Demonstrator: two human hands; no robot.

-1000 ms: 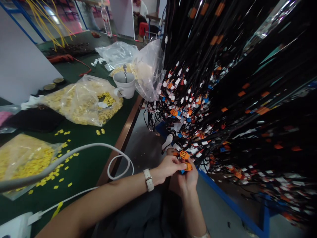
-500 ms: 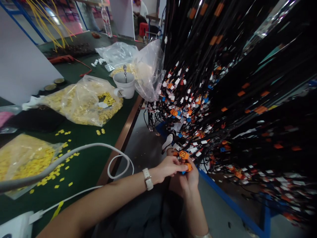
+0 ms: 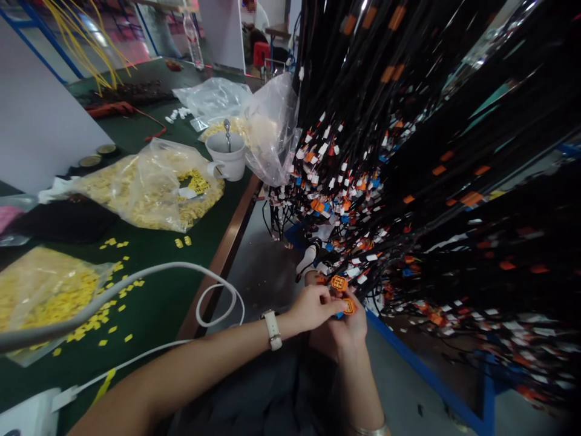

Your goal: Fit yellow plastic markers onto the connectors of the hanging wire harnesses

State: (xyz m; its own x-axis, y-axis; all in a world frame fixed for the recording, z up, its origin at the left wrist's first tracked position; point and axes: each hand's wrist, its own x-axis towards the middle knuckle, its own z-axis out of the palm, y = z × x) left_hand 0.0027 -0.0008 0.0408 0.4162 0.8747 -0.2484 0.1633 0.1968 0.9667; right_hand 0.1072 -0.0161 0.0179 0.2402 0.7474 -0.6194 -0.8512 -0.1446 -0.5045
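My left hand (image 3: 312,309), with a white watch on its wrist, reaches in from the left. Its fingers are closed and its thumb presses at the lower orange connector (image 3: 349,306). From below, my right hand (image 3: 352,332) wraps around that connector, and its fingertips lie behind the upper orange connector (image 3: 339,283). The open faces of both connectors point up toward me. A bit of blue shows beside the lower one. How the fingers grip underneath is hidden.
Dense black cable bundles (image 3: 363,121) with white, orange and blue connectors hang at the right, above a blue frame (image 3: 408,357). On the green table (image 3: 149,254) lie a bag of yellow pieces (image 3: 149,181), a white cup (image 3: 228,158) and a thick grey cable (image 3: 149,272).
The lower connector has turned so that more of its face shows, and my left thumb has shifted slightly on it. Both hands stay close together.
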